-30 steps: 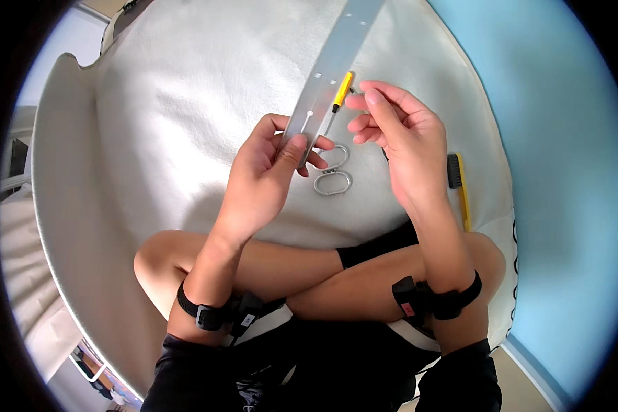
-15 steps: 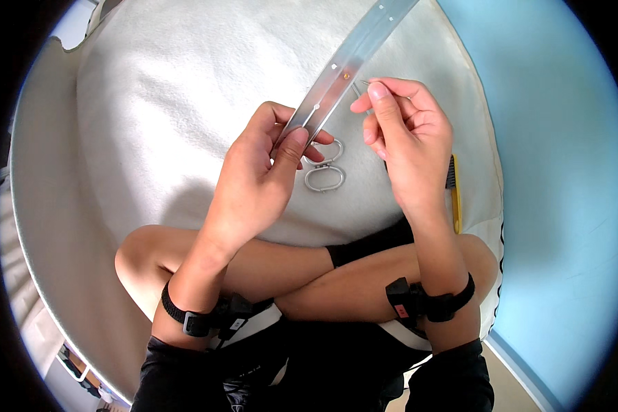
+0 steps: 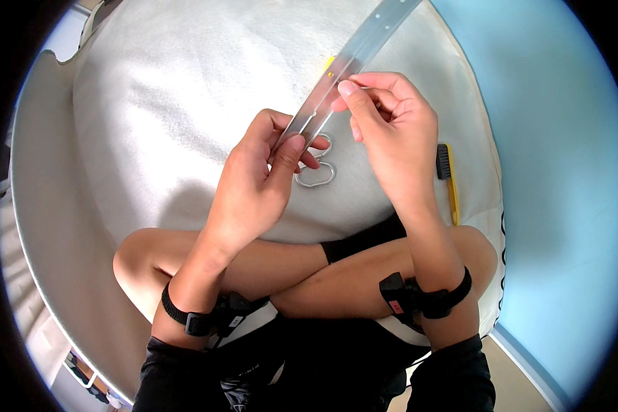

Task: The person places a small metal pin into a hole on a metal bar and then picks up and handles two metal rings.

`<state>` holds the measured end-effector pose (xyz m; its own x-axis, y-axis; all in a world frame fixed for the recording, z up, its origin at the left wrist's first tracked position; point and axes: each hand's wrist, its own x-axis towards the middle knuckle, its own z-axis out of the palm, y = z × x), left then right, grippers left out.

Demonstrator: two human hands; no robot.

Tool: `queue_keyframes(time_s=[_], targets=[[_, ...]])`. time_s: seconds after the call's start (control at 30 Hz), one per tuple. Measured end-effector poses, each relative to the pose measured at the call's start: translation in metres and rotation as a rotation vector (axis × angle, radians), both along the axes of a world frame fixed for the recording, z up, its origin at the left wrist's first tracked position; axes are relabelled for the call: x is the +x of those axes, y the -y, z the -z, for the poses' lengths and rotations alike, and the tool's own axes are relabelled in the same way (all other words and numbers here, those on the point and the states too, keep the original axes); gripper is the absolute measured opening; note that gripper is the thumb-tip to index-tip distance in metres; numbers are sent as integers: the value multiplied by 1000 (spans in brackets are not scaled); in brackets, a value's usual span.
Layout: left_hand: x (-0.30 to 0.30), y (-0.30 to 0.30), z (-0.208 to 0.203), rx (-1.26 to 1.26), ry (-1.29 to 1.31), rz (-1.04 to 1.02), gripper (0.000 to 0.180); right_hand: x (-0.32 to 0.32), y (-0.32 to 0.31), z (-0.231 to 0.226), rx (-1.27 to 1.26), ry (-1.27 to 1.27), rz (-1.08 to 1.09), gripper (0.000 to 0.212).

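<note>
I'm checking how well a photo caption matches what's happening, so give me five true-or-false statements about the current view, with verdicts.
1. The left hand grips the near end of the metal strip. True.
2. The strip is solid from end to end, with no openings. False: there are holes in it.
3. The yellow-handled brush lies to the right of the right hand. True.
4. The joined metal loops are partly hidden from view by the fingers of the left hand. True.
5. The loops are lying on top of the brush. False: they lie on the white cloth, apart from the brush.
</note>
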<state>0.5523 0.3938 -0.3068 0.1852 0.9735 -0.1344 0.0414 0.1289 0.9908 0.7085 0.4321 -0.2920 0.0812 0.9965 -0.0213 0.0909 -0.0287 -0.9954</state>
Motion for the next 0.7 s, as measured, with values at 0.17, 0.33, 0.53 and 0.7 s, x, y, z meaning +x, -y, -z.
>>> queue_keyframes(time_s=[0.17,0.33,0.53,0.7], targets=[[-2,-1,-1,-102,162,90,14,6,-1,2,-2,108,20,17],[-2,-2,-2,-137,190,100,15,6,0,-1,48,194,34,14],[-2,-1,-3,-149,198,95,16,5,0,1,57,207,5,13],[-4,-2,-3,-152,230,89,16,7,1,0,26,238,-1,17]])
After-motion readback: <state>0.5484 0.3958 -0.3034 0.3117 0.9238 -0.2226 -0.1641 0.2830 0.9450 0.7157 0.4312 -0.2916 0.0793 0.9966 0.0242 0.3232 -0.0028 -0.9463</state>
